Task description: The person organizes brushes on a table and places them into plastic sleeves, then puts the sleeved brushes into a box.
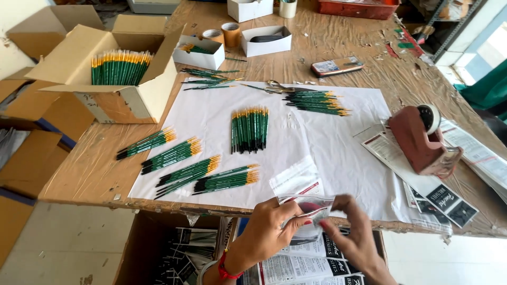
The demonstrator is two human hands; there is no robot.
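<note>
Head view looks down on a wooden tabletop (338,47) covered in part by a large white paper sheet (296,137). At the near edge, both hands meet on a small clear plastic sleeve (309,205) with a printed card inside. Left hand (266,229), with a red band at the wrist, has its grip closed on the sleeve's left end; right hand (356,232) pinches the right end between thumb and fingertips. The sleeve sits just off the near edge of the tabletop, above an open cardboard box (158,248) of printed leaflets below.

Just beyond the hands lies another clear sleeve (296,179) flat on the sheet. To the left of it are four slanted bundles of green brushes (182,161) with yellow ends, and a fifth bundle (249,129) stands straight in the middle of the sheet. A further bundle (317,102) lies at the far right of the sheet. A red tape dispenser (422,140) sits at the right on printed cards. At far left, a carton (116,74) holds many more brushes upright.
</note>
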